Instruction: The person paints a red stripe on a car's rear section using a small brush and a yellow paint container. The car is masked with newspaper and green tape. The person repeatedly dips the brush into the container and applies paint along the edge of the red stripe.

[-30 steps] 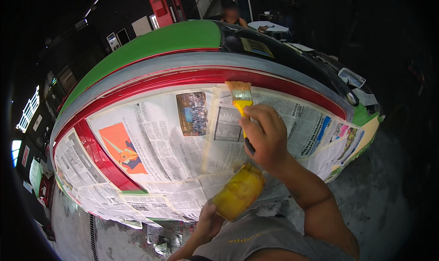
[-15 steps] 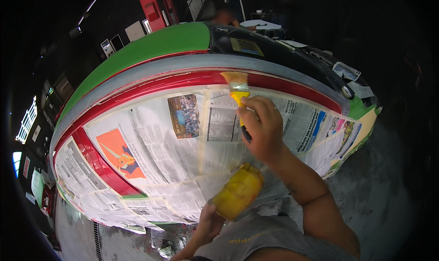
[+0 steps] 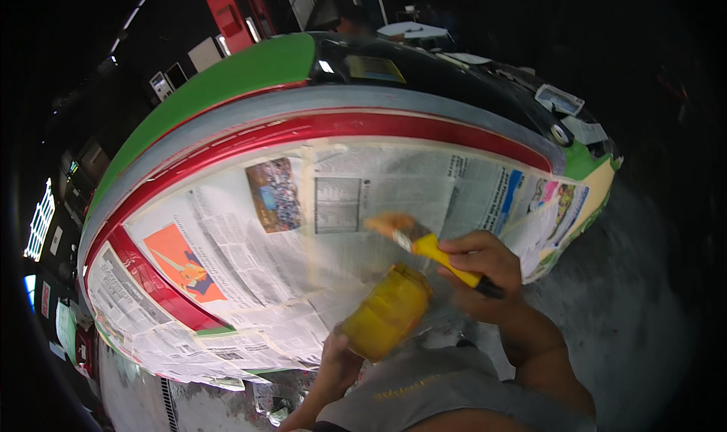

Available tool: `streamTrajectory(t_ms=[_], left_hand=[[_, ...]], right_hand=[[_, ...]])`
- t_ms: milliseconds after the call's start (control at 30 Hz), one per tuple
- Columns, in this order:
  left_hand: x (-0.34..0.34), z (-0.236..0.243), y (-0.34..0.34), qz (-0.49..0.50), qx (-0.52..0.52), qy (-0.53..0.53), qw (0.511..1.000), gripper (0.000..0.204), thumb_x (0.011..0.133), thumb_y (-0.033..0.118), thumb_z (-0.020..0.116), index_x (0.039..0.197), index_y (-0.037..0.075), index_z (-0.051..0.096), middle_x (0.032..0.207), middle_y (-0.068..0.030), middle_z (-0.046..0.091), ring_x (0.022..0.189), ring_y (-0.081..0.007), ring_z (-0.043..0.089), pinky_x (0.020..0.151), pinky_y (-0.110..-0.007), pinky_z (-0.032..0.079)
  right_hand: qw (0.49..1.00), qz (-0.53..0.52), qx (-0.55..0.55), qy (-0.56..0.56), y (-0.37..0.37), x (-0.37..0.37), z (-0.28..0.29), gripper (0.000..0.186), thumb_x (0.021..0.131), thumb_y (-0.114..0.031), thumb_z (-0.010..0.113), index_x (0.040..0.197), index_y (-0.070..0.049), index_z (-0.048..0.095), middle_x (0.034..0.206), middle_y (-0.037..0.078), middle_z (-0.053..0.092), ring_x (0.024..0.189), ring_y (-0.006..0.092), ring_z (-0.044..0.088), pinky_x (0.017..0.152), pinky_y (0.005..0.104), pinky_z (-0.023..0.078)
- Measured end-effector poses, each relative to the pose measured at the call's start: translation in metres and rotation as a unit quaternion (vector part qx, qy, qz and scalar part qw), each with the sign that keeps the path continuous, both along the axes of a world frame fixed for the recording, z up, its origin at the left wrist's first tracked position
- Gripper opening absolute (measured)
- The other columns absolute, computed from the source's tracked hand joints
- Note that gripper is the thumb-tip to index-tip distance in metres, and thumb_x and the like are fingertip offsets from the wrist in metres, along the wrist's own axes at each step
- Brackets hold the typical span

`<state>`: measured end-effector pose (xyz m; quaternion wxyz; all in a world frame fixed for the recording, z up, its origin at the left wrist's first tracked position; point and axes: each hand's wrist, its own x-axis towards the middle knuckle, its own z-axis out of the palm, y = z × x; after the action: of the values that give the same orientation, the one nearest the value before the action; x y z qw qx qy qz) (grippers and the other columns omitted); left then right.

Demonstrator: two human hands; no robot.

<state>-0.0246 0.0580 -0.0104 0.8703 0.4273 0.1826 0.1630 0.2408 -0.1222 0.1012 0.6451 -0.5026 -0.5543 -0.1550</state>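
My right hand (image 3: 488, 273) is closed around the handle of a paintbrush (image 3: 433, 249). The brush has a yellow and black handle, a metal band and tan bristles, which point left in front of the paper. Low in the middle, my left hand (image 3: 339, 361) grips a yellow plastic container (image 3: 386, 312) by its lower end. The container is tilted, and I cannot see its contents. Beyond both hands stands a car whose side is masked with newspaper (image 3: 409, 182). A glossy red strip (image 3: 363, 127) runs along the bare metalwork above the paper, apart from the bristles.
The car's roof (image 3: 235, 76) is green, and its dark windscreen (image 3: 352, 53) lies to the right. More papers (image 3: 560, 99) rest towards the front of the car. A red post (image 3: 227, 12) rises behind. A drain grate (image 3: 168, 405) crosses the grey concrete floor at lower left.
The paintbrush has come off the red strip, moving down and right with my right hand, and now slants with its bristles leftward. The yellow container has shifted slightly left in view.
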Motion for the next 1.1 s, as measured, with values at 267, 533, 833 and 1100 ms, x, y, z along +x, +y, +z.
streamTrajectory(t_ms=[267,533,833,1100], left_hand=[[0.032,0.001,-0.021,0.007,-0.005,0.012,1.0,0.099,0.092,0.056,0.086,0.161,-0.005,0.049,0.155,-0.0163,0.063,0.145,-0.0295,0.06,0.125,-0.045,0.045],[0.071,-0.004,-0.029,-0.055,0.008,0.004,0.998,0.097,0.096,0.054,0.082,0.165,-0.002,0.043,0.16,-0.0164,0.058,0.149,-0.0305,0.057,0.125,-0.049,0.045],[0.098,-0.008,-0.027,-0.075,0.005,-0.016,0.997,0.088,0.096,0.047,0.085,0.158,-0.001,0.047,0.153,-0.0171,0.061,0.141,-0.0303,0.064,0.117,-0.051,0.055],[0.093,-0.015,-0.024,-0.057,-0.001,-0.016,0.998,0.072,0.101,0.037,0.083,0.153,0.0,0.051,0.147,-0.0153,0.067,0.134,-0.0277,0.07,0.11,-0.051,0.06]], right_hand=[[0.96,0.13,-0.086,0.233,-0.098,0.021,-0.067,0.028,0.091,0.009,0.087,0.112,-0.004,0.074,0.129,0.021,0.075,0.115,0.025,0.076,0.101,0.0376,0.061],[0.954,0.064,-0.058,0.288,-0.141,0.013,-0.07,0.027,0.091,0.008,0.088,0.112,-0.001,0.073,0.124,0.022,0.077,0.112,0.0242,0.077,0.099,0.0369,0.062],[0.972,-0.021,-0.068,0.223,-0.155,0.013,-0.063,0.026,0.089,0.009,0.089,0.109,-0.001,0.075,0.122,0.024,0.08,0.111,0.0268,0.08,0.097,0.037,0.063],[0.974,-0.032,-0.137,0.176,-0.129,0.005,-0.059,0.027,0.087,0.009,0.089,0.11,-0.001,0.079,0.119,0.02,0.083,0.106,0.0253,0.082,0.092,0.0361,0.064]])
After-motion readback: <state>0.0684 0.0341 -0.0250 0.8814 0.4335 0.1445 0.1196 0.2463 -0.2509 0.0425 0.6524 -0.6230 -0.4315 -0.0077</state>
